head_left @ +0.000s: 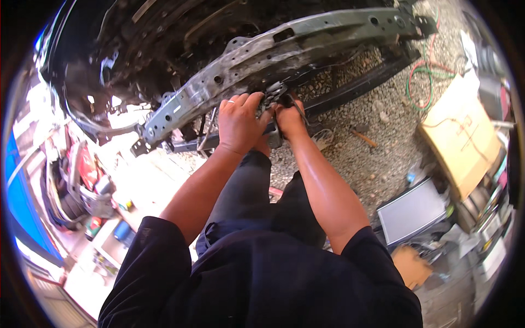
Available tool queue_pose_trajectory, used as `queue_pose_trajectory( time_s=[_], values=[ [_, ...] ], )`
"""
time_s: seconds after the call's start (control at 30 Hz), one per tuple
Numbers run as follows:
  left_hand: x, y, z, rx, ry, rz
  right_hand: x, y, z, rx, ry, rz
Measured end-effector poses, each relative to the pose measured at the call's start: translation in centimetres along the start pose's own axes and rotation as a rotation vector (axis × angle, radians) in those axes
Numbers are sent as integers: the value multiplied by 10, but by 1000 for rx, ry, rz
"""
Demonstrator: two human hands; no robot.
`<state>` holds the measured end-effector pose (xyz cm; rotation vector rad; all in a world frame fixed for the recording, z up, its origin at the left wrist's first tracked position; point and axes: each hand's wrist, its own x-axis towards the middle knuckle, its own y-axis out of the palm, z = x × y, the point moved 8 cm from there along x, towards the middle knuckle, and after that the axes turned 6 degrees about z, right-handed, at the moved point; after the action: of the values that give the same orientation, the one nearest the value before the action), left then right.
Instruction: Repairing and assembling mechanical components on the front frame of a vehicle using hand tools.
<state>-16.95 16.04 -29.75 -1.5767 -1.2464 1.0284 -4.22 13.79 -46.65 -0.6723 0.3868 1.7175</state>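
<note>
A long, scuffed grey-green metal crossbeam [246,68] with holes runs across the front of a stripped vehicle. Just below its middle sits a small silvery and dark metal part [273,93], its kind unclear. My left hand [239,123] is closed at that part's left side, fingers bent over its edge and thumb toward the right hand. Close beside it, my right hand [290,119] is closed near a black strip or cable; its fingertips are hidden, so what they grip cannot be made out.
Under the crossbeam a dark lower bar [361,82] crosses over gravel [350,158]. To the right are a looped green and red hose [421,85], a flattened cardboard sheet [462,134] and a grey flat panel [413,210]. Assorted car parts [76,183] lie at left.
</note>
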Motion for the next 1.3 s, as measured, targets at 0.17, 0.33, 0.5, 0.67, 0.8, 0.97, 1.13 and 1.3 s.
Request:
queue_pose_trajectory(
  time_s=[0.17,0.33,0.5,0.67,0.8,0.97,1.13,1.3],
  values=[
    [-35,6,3,-212,-303,-107,-4,-2,20,122,-147,-79],
    [-81,11,-6,-324,-451,-128,-5,13,2,509,115,-34],
    [-42,-23,-48,-381,-104,-213,-12,15,-3,1058,88,146],
    [44,-9,-71,-44,105,-87,4,32,-5,950,-172,280],
    [71,21,-80,27,94,277,23,6,-18,66,-321,47],
    [89,9,-52,-10,259,478,-5,-2,2,69,11,-139],
    [107,24,-84,198,337,482,-11,-16,12,103,-114,-300],
    [85,37,-103,302,607,502,-15,-7,-2,356,-64,-277]
  ],
)
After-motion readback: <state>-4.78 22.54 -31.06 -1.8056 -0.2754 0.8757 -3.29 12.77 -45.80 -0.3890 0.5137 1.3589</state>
